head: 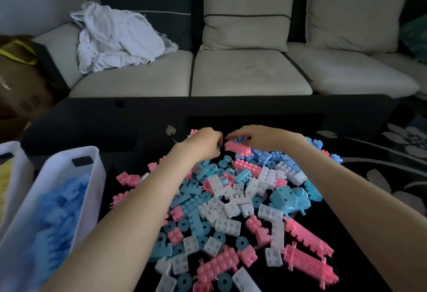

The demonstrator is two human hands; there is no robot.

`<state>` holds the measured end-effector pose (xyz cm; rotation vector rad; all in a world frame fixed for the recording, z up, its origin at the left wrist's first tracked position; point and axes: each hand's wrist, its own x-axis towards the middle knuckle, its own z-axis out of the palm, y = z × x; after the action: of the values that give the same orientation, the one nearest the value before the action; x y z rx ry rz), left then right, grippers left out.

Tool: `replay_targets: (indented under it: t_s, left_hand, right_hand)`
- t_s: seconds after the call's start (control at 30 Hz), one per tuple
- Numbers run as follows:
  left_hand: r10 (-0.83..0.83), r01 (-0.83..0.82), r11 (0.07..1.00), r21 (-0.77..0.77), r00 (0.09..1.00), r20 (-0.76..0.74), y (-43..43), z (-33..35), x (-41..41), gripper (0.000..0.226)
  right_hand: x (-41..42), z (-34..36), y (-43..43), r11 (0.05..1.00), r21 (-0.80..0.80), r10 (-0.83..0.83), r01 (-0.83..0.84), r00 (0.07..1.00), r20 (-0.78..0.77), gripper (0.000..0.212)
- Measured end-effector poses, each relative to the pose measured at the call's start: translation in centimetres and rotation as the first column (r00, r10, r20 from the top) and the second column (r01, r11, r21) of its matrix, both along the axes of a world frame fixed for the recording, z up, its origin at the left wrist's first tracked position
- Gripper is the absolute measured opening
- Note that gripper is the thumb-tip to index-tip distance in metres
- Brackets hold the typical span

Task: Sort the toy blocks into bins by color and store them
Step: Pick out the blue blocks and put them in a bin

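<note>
On the dark table (92, 129), one mixed pile of blocks (231, 206): pink, blue, white, too many and too overlapped to count. One blue animal-shaped toy (290, 200) on the pile's right side. Two hands, both at the pile's far edge, nearly touching. Left hand (205, 140): fingers curled down into the blocks, fingertips hidden, cannot tell if it grips anything. Right hand (256, 136): arched over a blue block (240, 139), fingers curled onto it, grip not clear. One long pink block (238, 148) lies just beside both hands, on the near side. Two bins at left: white bin (97, 176) holding blue blocks, blurred; second bin (16, 153) cut off by the frame, something yellow inside. Behind the table, one sofa (231, 79) with three seat cushions, two pillows (247, 14), one crumpled white cloth (120, 35). One bag (20, 79) at far left, dim. Floral rug (404, 153) at right.
</note>
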<state>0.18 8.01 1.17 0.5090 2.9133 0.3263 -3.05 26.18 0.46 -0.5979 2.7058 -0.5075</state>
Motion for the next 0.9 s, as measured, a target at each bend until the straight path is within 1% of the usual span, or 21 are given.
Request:
replay_targets:
  t_s: [0.07, 0.13, 0.23, 0.37, 0.4, 0.47, 0.53, 0.6, 0.67, 0.7, 0.73, 0.8, 0.87, 0.9]
  left_hand:
    - [0.019, -0.019, 1.000, 0.006, 1.000, -0.012, -0.6, 0.4, 0.4, 0.028]
    - [0.047, -0.047, 0.999, 0.026, 0.999, -0.005, -1.1, 0.7, 1.0, 0.027]
    - [0.111, -0.114, 0.983, 0.146, 0.993, 0.028, -1.9, 0.9, 1.7, 0.023]
    - [0.192, -0.192, 0.935, 0.300, 0.981, 0.032, -2.7, 1.0, 2.6, 0.017]
    - [0.237, -0.241, 0.897, 0.369, 0.970, 0.057, -2.7, 1.0, 2.9, 0.016]
    - [0.329, -0.362, 0.768, 0.528, 0.931, 0.159, -2.7, 0.8, 3.6, 0.019]
    - [0.403, -0.458, 0.661, 0.594, 0.885, 0.234, -2.6, 0.7, 4.3, 0.027]
    - [0.453, -0.550, 0.523, 0.651, 0.827, 0.334, -2.6, 0.6, 5.0, 0.029]
    - [0.452, -0.608, 0.389, 0.692, 0.781, 0.431, -2.7, 1.1, 5.7, 0.028]
    - [0.452, -0.624, 0.354, 0.697, 0.766, 0.456, -2.9, 1.3, 6.1, 0.030]
    - [0.465, -0.635, 0.344, 0.692, 0.755, 0.462, -3.0, 1.6, 6.3, 0.033]
    - [0.505, -0.641, 0.348, 0.684, 0.743, 0.440, -3.1, 2.1, 6.8, 0.039]
    - [0.497, -0.635, 0.352, 0.688, 0.749, 0.437, -2.9, 2.6, 7.3, 0.044]
    - [0.471, -0.630, 0.365, 0.686, 0.760, 0.447, -2.8, 2.9, 7.6, 0.046]
  right_hand:
    - [0.5, 0.2, -0.2, 0.999, 0.036, 0.033, -0.032, 0.999, -0.003, 0.052]
    - [0.8, 0.3, -0.7, 0.998, 0.046, 0.054, -0.053, 0.998, -0.026, 0.047]
    - [0.8, 0.4, -1.9, 0.997, 0.074, 0.042, -0.036, 0.996, -0.084, 0.038]
    - [0.4, 0.4, -3.2, 0.994, 0.112, 0.006, 0.004, 0.996, -0.086, 0.030]
    - [0.3, 0.4, -3.2, 0.994, 0.107, -0.006, 0.016, 0.996, -0.089, 0.026]
    - [0.3, 0.3, -3.4, 0.997, 0.064, -0.043, 0.050, 0.993, -0.106, 0.015]
    - [0.5, 0.1, -3.6, 0.997, 0.018, -0.077, 0.080, 0.989, -0.124, 0.012]
    - [0.9, 0.1, -3.6, 0.993, -0.020, -0.115, 0.113, 0.982, -0.148, 0.012]
    - [1.5, 0.4, -3.4, 0.977, -0.117, -0.196, 0.178, 0.966, -0.168, 0.012]
    - [2.0, 0.7, -3.1, 0.954, -0.205, -0.255, 0.220, 0.953, -0.164, 0.011]
    - [2.4, 1.0, -2.9, 0.914, -0.309, -0.321, 0.264, 0.935, -0.150, 0.010]
    - [3.6, 1.6, -2.4, 0.802, -0.495, -0.432, 0.334, 0.897, -0.095, 0.010]
    - [5.0, 2.3, -2.2, 0.722, -0.581, -0.458, 0.376, 0.889, 0.006, 0.011]
    - [5.6, 2.7, -2.3, 0.705, -0.595, -0.442, 0.386, 0.895, 0.057, 0.013]
